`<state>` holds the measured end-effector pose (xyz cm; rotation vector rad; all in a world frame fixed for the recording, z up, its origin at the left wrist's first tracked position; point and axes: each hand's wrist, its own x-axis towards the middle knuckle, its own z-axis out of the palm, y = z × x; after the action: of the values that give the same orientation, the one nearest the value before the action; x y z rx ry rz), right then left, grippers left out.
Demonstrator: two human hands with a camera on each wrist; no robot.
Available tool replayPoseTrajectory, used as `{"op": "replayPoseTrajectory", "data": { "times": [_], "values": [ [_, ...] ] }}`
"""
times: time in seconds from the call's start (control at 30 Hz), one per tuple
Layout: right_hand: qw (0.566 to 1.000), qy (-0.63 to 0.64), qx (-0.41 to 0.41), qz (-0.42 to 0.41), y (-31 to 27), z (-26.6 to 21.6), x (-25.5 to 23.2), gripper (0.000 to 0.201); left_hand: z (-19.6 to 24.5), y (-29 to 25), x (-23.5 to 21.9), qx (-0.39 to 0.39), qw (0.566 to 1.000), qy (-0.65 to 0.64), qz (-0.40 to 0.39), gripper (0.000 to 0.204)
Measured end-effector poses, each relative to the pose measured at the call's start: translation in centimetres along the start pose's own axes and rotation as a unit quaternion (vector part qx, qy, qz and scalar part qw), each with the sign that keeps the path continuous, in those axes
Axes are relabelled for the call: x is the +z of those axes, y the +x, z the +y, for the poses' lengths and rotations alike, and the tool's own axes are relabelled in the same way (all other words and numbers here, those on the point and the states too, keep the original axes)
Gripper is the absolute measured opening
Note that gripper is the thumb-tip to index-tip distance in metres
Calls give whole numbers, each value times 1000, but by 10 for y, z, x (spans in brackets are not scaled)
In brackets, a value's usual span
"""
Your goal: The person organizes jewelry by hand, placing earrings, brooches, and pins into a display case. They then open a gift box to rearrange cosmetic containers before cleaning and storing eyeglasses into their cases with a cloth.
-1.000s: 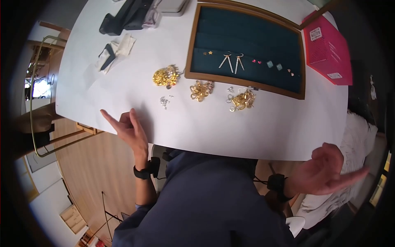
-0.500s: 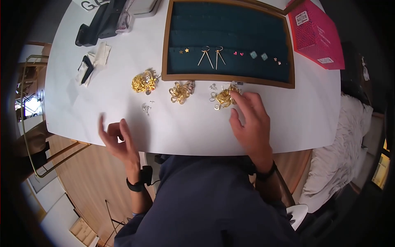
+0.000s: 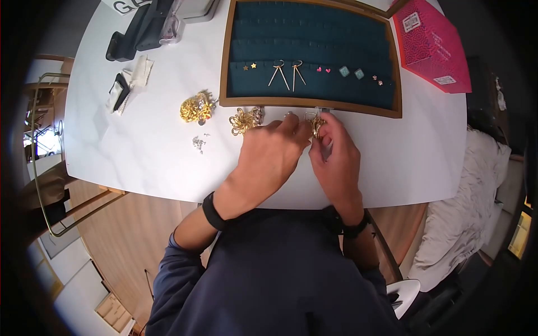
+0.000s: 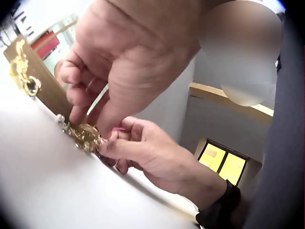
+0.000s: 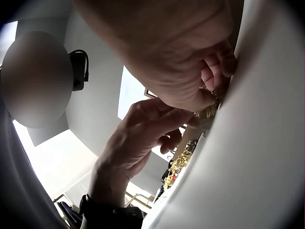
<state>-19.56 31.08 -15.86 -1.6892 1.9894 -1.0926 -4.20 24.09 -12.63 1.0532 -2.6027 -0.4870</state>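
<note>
Both hands meet over the right-hand pile of gold jewelry, just below the wooden-framed display tray. My left hand comes in from the left, pinching at the pile with its thumb and fingers. From the other side my right hand grips the jewelry between thumb and fingers. In the left wrist view the gold loops show between the fingertips of the two hands. The fingers partly cover the pile. Left of it lie a cluster of gold loops and a larger gold heap.
Small silver pieces lie on the white table. The tray's dark green lining carries a row of earrings, including teal squares. A pink box stands right of it; cloths and black cases lie at the upper left.
My right hand has swung in from beyond the table's right edge to the right-hand gold pile. My left hand has then crossed rightward from the table's front to join it.
</note>
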Motion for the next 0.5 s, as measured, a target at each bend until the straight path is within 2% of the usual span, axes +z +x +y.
{"op": "replayPoseTrajectory", "data": {
  "times": [0.13,0.2,0.3,0.4,0.5],
  "values": [
    [999,33,9,2,-2,6,-1,55,-3,3,6,-4,999,-23,25,17],
    [998,56,2,9,-3,7,-1,56,-5,4,5,-9,999,-35,14,15],
    [993,113,41,5,-4,4,-4,55,-4,5,0,-11,998,-61,14,13],
    [994,105,32,16,-6,5,-6,55,-4,6,-5,-19,994,-107,27,14],
    [989,135,62,4,-8,8,-10,51,-4,5,-4,-37,988,-141,40,13]
  ]
}}
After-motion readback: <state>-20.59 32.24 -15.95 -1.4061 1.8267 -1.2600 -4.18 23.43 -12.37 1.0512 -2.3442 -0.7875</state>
